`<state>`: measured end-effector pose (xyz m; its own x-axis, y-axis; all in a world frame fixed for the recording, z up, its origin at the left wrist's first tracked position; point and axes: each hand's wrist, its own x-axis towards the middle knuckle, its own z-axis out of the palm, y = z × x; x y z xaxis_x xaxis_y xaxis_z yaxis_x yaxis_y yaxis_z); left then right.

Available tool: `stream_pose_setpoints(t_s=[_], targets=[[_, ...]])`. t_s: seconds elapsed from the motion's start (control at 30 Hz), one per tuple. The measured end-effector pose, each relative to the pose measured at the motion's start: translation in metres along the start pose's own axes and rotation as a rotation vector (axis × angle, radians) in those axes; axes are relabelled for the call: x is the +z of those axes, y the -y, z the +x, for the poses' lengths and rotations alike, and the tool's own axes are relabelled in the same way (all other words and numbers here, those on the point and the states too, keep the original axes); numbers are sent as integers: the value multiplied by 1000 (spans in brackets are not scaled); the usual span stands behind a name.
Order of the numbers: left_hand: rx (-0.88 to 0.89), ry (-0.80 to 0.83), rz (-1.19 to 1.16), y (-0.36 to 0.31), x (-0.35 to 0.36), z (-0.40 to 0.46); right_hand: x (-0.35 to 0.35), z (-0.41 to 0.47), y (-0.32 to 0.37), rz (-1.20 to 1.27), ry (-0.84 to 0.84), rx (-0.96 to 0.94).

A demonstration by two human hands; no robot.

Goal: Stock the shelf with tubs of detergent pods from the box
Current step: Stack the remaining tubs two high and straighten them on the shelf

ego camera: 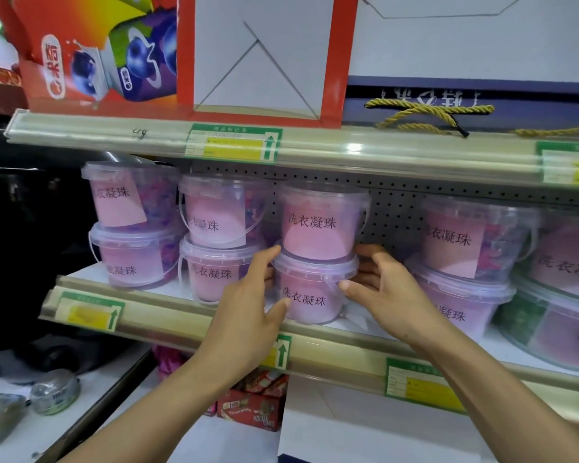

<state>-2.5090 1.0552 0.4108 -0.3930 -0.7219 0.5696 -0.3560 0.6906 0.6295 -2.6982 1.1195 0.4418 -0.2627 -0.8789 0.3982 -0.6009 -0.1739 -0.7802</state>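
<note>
Clear plastic tubs with pink labels stand two high along the middle shelf point(194, 329). In the centre a lower tub point(310, 295) carries an upper tub point(321, 222). My left hand point(248, 305) touches the lower tub's left side, fingers nearly straight, thumb by its front. My right hand point(378, 289) holds that tub from the right, thumb across its rim, fingers curled behind. Further stacks stand at left point(131, 225), centre-left point(218, 238) and right point(462, 259). The box is out of view.
A large tub point(559, 295) fills the shelf's far right. The upper shelf point(315, 145) holds an orange carton point(114, 55) and a bag with yellow rope handles point(428, 115). Below are red snack boxes point(254, 402) and a counter at left with small containers point(54, 390).
</note>
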Motion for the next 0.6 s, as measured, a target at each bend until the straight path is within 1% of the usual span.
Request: stream_pose_setpoints(t_s=[0.13, 0.2, 0.27, 0.33, 0.4, 0.47, 0.5, 0.53, 0.6], targets=[[13, 41, 26, 0, -3, 1, 1, -7, 6, -87, 7, 16], [28, 60, 64, -2, -5, -2, 2, -16, 10, -183, -48, -7], [54, 43, 77, -5, -7, -7, 0, -33, 16, -290, -157, -53], [89, -20, 98, -12, -8, -14, -8, -53, 21, -403, -316, -124], [142, -85, 126, -21, -8, -20, -22, -69, 19, -530, -490, -139], [200, -107, 128, -28, -4, -22, -42, -78, 12, -606, -621, -51], [230, -99, 113, -31, 0, -22, -52, -81, 8, -621, -655, 10], [260, -81, 93, -35, 4, -23, -61, -82, 4, -630, -663, 66], [325, -24, 45, -42, 14, -23, -75, -82, -4, -651, -617, 151]])
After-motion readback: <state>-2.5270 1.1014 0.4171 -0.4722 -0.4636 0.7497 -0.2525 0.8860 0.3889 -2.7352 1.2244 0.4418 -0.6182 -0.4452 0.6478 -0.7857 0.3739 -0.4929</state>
